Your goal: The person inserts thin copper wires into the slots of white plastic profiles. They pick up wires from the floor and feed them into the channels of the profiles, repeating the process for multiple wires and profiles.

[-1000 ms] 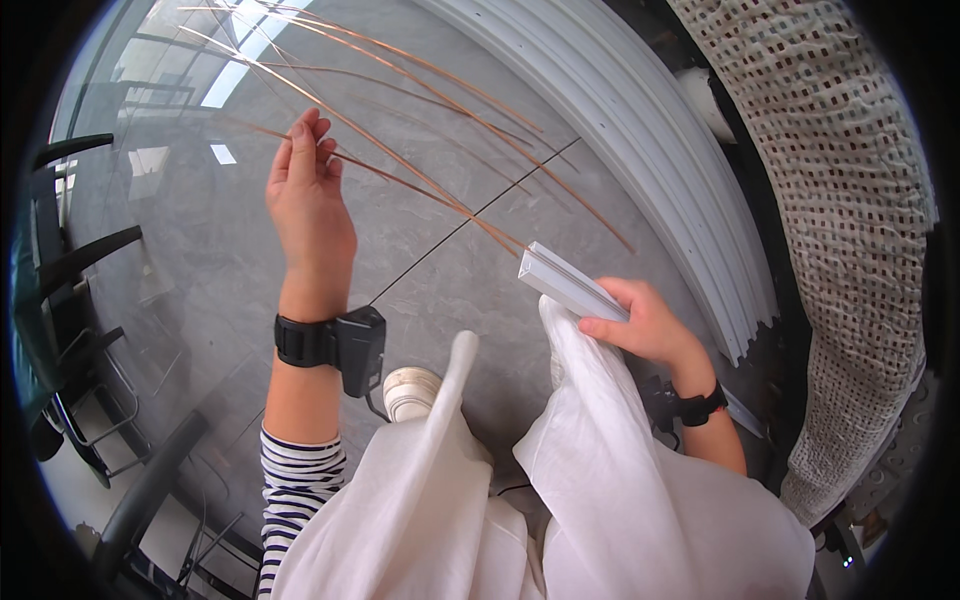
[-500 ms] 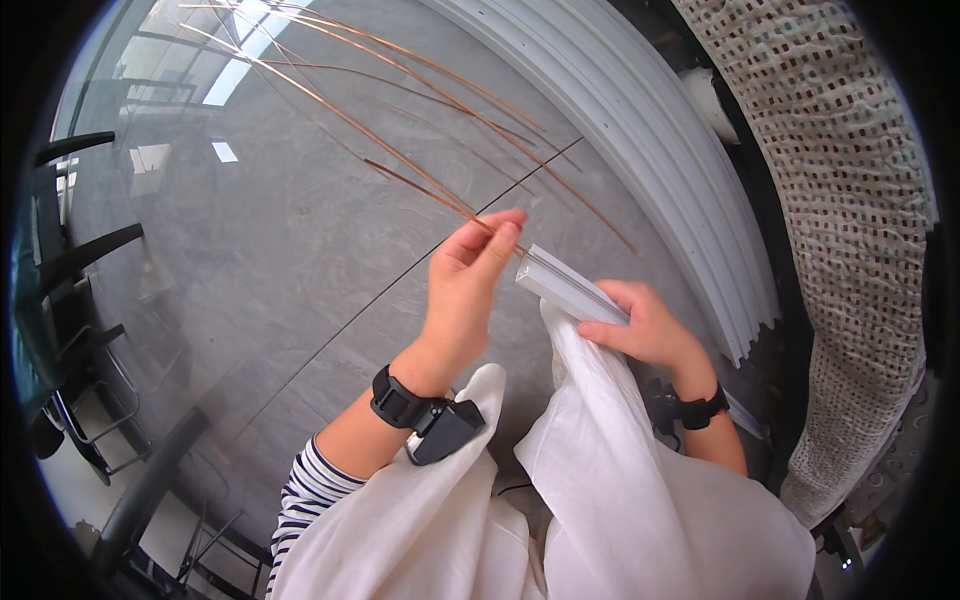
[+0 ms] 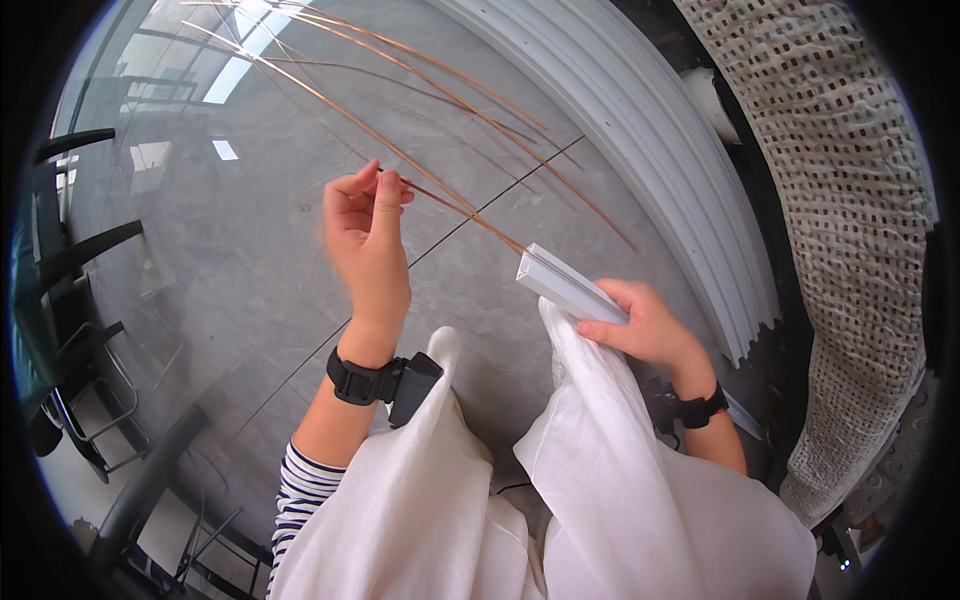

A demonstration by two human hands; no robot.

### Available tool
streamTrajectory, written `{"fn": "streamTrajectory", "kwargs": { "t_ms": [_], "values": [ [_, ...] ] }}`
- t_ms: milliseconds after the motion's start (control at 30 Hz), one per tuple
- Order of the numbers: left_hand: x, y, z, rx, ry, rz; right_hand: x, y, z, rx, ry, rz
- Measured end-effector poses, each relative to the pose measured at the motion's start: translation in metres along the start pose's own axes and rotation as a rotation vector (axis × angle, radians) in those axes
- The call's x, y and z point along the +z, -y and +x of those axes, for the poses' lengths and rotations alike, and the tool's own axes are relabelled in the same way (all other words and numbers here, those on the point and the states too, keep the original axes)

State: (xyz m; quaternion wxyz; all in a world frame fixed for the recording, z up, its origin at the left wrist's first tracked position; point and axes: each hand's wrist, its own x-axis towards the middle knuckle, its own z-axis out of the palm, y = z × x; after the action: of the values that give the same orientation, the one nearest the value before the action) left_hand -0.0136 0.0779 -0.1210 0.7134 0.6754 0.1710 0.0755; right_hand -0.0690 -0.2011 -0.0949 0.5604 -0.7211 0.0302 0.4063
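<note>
My right hand (image 3: 650,322) is closed around a white plastic channel profile (image 3: 568,284), whose grooved open end points up and left. Out of that end run thin copper-brown strips (image 3: 480,220), slanting to the upper left. Farther up the strips, my left hand (image 3: 365,225) pinches the tip of the shorter one between thumb and fingers. The longer strip (image 3: 330,102) carries on past this hand toward the far left. How far the strips reach inside the channel is hidden.
More brown strips (image 3: 570,187) lie on the grey tiled floor (image 3: 250,250). Long white profiles (image 3: 660,150) are stacked at the right, beside a woven patterned cover (image 3: 800,130). Dark chair parts (image 3: 150,490) stand at the left. White cloth (image 3: 620,480) drapes over my lap.
My left hand has moved up and left, from beside the channel's end to the shorter strip's tip. My right hand and the channel have stayed in place.
</note>
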Motion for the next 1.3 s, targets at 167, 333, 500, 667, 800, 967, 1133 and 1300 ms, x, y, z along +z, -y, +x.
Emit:
{"fn": "streamTrajectory", "kwargs": {
  "t_ms": [167, 333, 500, 667, 800, 967, 1133, 1300],
  "values": [
    [0.018, 0.024, -0.047, 0.055, 0.435, 0.129, 0.0, -0.001, -0.001, 0.008, -0.025, -0.006],
    [0.03, 0.019, -0.069, -0.001, 0.505, 0.153, -0.008, -0.01, -0.002, 0.02, -0.043, -0.033],
    [0.011, 0.03, -0.016, 0.498, 0.607, 0.819, -0.008, -0.015, 0.003, -0.001, -0.183, -0.239],
    [0.009, 0.064, -0.011, 0.705, 0.91, 1.008, 0.0, -0.017, 0.007, -0.012, -0.292, -0.363],
    [0.017, 0.062, -0.008, 0.819, 0.987, 1.098, 0.001, -0.022, 0.007, -0.074, -0.339, -0.5],
    [0.02, 0.069, -0.001, 1.025, 0.86, 1.051, 0.003, -0.026, 0.008, -0.109, -0.383, -0.576],
    [0.029, 0.037, 0.008, 0.844, 0.833, 0.884, 0.005, -0.024, 0.004, -0.081, -0.455, -0.738],
    [0.034, 0.029, 0.008, 0.779, 0.923, 0.743, 0.007, -0.024, 0.004, -0.08, -0.445, -0.735]
  ]
}}
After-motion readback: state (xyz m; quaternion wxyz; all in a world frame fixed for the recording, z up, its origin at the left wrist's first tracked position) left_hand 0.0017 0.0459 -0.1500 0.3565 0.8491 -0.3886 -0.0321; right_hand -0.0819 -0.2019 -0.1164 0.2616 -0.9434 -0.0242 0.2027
